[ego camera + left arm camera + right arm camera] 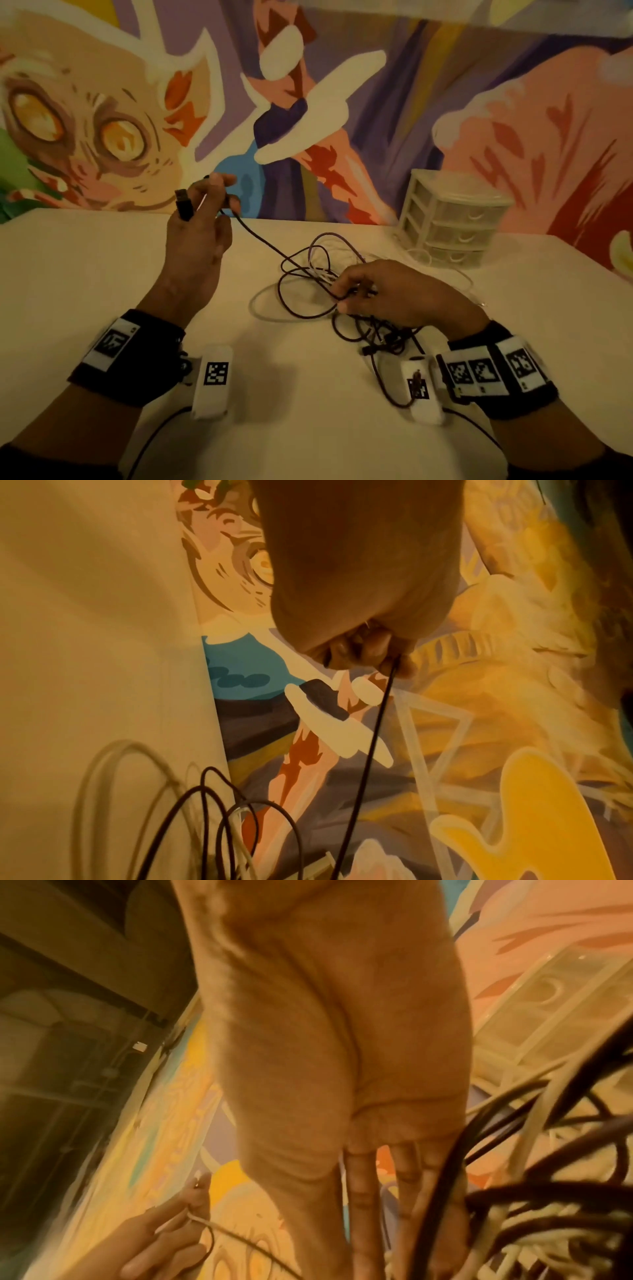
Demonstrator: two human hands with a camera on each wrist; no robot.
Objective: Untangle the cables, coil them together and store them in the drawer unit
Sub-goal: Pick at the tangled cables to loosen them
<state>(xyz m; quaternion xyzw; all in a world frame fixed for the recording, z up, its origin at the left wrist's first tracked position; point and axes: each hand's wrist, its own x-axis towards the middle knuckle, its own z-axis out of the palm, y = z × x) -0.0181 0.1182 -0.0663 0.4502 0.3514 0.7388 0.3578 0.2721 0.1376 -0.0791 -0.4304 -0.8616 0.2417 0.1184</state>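
My left hand point(212, 195) is raised over the table's far left and grips a black cable point(263, 243) just below its USB plug point(183, 204); in the left wrist view its curled fingers point(369, 647) pinch that cable point(369, 750). The cable slants down taut into a tangle of dark and white cables point(308, 274) at the table's middle. My right hand point(346, 294) rests on the tangle and pinches a dark loop point(301, 311). More dark cable point(376, 339) lies under its wrist. The white three-drawer unit point(448, 219) stands at the back right with its drawers closed.
The white table point(85, 267) meets a painted mural wall point(342, 102) at its far edge. A white cable point(455, 277) trails from the tangle toward the drawer unit. In the right wrist view, dark cables point(548, 1191) crowd beside my fingers point(363, 1191).
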